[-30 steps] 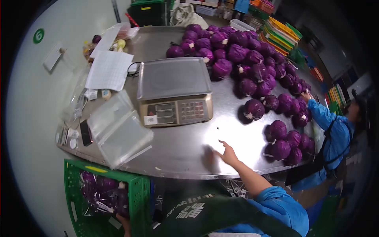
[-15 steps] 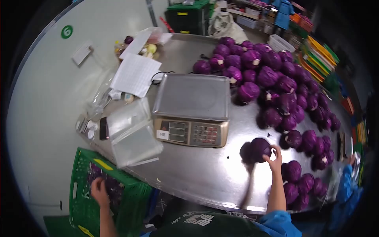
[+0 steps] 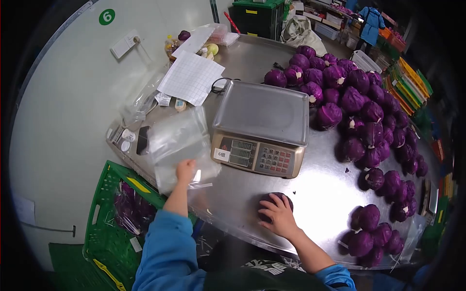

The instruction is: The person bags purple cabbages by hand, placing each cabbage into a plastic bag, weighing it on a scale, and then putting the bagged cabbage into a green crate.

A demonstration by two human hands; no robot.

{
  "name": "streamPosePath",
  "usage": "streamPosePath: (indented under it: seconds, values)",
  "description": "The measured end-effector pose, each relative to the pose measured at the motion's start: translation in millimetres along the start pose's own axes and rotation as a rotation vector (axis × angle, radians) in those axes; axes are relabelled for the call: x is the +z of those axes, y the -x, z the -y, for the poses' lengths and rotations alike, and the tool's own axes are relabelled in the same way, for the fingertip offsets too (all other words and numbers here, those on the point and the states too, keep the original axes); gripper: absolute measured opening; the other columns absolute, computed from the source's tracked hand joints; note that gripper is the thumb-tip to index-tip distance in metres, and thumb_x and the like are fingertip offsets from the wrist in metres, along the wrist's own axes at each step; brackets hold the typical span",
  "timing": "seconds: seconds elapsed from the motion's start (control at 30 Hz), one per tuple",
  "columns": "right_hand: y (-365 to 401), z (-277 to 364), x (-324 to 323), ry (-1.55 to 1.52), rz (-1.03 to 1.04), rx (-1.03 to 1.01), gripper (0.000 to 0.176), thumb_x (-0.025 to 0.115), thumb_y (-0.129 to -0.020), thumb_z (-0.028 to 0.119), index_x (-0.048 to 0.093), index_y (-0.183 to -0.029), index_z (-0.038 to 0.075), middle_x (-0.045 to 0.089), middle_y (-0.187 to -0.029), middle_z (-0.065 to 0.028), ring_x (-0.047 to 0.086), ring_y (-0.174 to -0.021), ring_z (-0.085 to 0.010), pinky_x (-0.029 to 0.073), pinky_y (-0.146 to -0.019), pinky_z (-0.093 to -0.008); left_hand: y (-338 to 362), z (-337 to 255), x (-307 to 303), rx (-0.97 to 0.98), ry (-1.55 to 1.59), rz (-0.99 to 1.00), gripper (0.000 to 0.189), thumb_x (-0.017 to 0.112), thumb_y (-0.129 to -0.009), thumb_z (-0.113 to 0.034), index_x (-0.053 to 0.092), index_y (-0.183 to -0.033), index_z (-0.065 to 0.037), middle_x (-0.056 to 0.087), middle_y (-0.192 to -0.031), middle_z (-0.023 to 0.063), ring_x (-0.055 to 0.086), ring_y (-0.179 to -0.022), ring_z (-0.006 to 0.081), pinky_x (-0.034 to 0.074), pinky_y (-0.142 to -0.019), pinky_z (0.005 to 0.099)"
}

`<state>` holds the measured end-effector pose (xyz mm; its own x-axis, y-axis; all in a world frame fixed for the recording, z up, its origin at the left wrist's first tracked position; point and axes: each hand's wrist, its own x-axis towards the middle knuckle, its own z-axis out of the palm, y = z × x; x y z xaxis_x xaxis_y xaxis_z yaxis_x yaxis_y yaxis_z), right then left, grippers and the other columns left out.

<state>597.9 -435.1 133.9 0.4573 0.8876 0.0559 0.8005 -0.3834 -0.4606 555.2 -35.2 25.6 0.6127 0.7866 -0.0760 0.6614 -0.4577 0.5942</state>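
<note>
My right hand (image 3: 280, 216) is curled over the top of a red cabbage (image 3: 288, 199) on the steel table, in front of the scale. Its spread fingers hide much of the cabbage. With fingers bunched, my left hand (image 3: 185, 170) grips near the lower part of the clear plastic bags (image 3: 170, 140), which lie flat left of the scale. The digital scale (image 3: 262, 114) has a bare metal pan. At the lower left, a green crate (image 3: 99, 213) holds bagged red cabbage (image 3: 130, 206).
A large heap of red cabbages (image 3: 357, 102) covers the table's right side, with a smaller group (image 3: 371, 237) near the front edge. Papers (image 3: 191, 77) and a phone (image 3: 142, 140) lie at the left. Stacked crates (image 3: 410, 85) and a person in blue (image 3: 372, 24) are behind.
My left hand has moved from the green crate up to the plastic bags. My right hand has brought the cabbage leftward and closer to me. The camera view has shifted.
</note>
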Motion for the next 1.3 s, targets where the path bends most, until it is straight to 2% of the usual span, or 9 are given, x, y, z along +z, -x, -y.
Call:
streamPosePath:
  seconds: [0.17,0.3,0.4,0.5,0.7,0.87,1.13,1.23,1.3]
  values:
    - [-42.1,42.1,-14.8,-0.563,-0.289,0.409,0.114,0.08,-0.056,0.036,0.007,-0.135,-0.004,0.019,-0.137,-0.0269,0.026,-0.127,-0.0322,0.022,-0.103,-0.0401,126.0,-115.3,-39.7,0.477,0.334,0.033,0.013,0.057,-0.078,-0.014,0.064,-0.08,-0.003,0.062,-0.07,0.0114,0.06,-0.062,0.0194,0.045,-0.058,0.0282]
    - [-77.1,53.1,-1.8,-1.022,-0.275,0.587,0.046,0.073,-0.069,0.02,0.053,-0.102,-0.004,0.062,-0.083,-0.0161,0.061,-0.074,-0.0199,0.048,-0.065,-0.029,150.8,-110.5,-72.5,0.925,-0.049,0.195,0.012,0.061,-0.078,-0.018,0.063,-0.076,-0.006,0.063,-0.082,0.0103,0.061,-0.074,0.0232,0.046,-0.063,0.0313]
    - [-79.4,16.4,18.9,-0.702,-0.556,0.572,0.028,0.07,-0.071,0.02,0.055,-0.08,-0.002,0.059,-0.067,-0.013,0.055,-0.057,-0.0173,0.045,-0.054,-0.0302,122.6,-134.6,-144.4,0.141,0.053,0.289,0.019,0.064,-0.075,-0.024,0.061,-0.084,-0.008,0.062,-0.085,0.0126,0.06,-0.077,0.0234,0.046,-0.069,0.0341]
    - [-110.8,25.3,25.4,-0.546,-0.6,0.634,0.028,0.072,-0.069,0.019,0.055,-0.077,-0.002,0.057,-0.064,-0.0112,0.052,-0.057,-0.0149,0.043,-0.054,-0.0287,150.2,-158.2,-136.1,1.01,0.259,-0.432,0.04,0.068,-0.07,-0.035,0.056,-0.098,-0.008,0.062,-0.09,0.0171,0.059,-0.082,0.0274,0.043,-0.077,0.0395]
    - [-148.6,30.4,35.1,-1.075,-0.784,0.483,0.038,0.074,-0.067,0.026,0.055,-0.081,-0.003,0.057,-0.07,-0.0061,0.051,-0.066,-0.0131,0.043,-0.061,-0.0271,101.1,-114.7,-129.8,0.755,-0.81,0.89,0.053,0.065,-0.07,-0.04,0.055,-0.109,-0.005,0.06,-0.098,0.0199,0.055,-0.097,0.0371,0.041,-0.085,0.0476]
    - [-142.1,12.6,136.6,-0.941,-0.724,0.772,0.068,0.079,-0.061,0.028,0.041,-0.109,-0.002,0.055,-0.1,-0.013,0.054,-0.09,-0.0194,0.043,-0.08,-0.03,30.5,-106.2,-243.8,0.668,-0.767,-0.288,0.012,0.053,-0.074,-0.013,0.059,-0.07,-0.004,0.061,-0.065,0.0129,0.06,-0.065,0.0267,0.042,-0.064,0.0436]
    - [-88.9,134.9,-112.4,-0.295,-0.814,-0.276,0.092,0.079,-0.058,0.034,0.031,-0.127,-0.004,0.046,-0.119,-0.0193,0.044,-0.111,-0.0352,0.036,-0.092,-0.0387,121.4,-145.6,-209.0,1.28,-0.607,0.584,0.007,0.057,-0.07,-0.013,0.059,-0.067,-0.006,0.06,-0.074,0.0108,0.058,-0.072,0.0288,0.043,-0.07,0.0393]
    - [-82.4,128.8,-166.5,-0.327,0.704,-0.047,0.042,0.068,-0.072,0.036,0.061,-0.095,0.002,0.063,-0.085,-0.0116,0.059,-0.09,-0.0229,0.044,-0.077,-0.0329,140.8,-192.4,-220.2,0.995,0.07,1.187,0.025,0.05,-0.08,-0.023,0.059,-0.065,-0.006,0.061,-0.077,0.0109,0.059,-0.076,0.0303,0.045,-0.07,0.0413]
    - [-53.1,92.0,-114.4,-0.683,0.656,-0.034,0.04,0.065,-0.075,0.036,0.061,-0.096,0.002,0.063,-0.088,-0.011,0.059,-0.089,-0.0223,0.045,-0.076,-0.0328,126.7,-174.8,-180.3,0.467,0.813,1.171,0.019,0.052,-0.081,-0.018,0.058,-0.069,-0.004,0.059,-0.069,0.0118,0.058,-0.064,0.0266,0.046,-0.059,0.037]
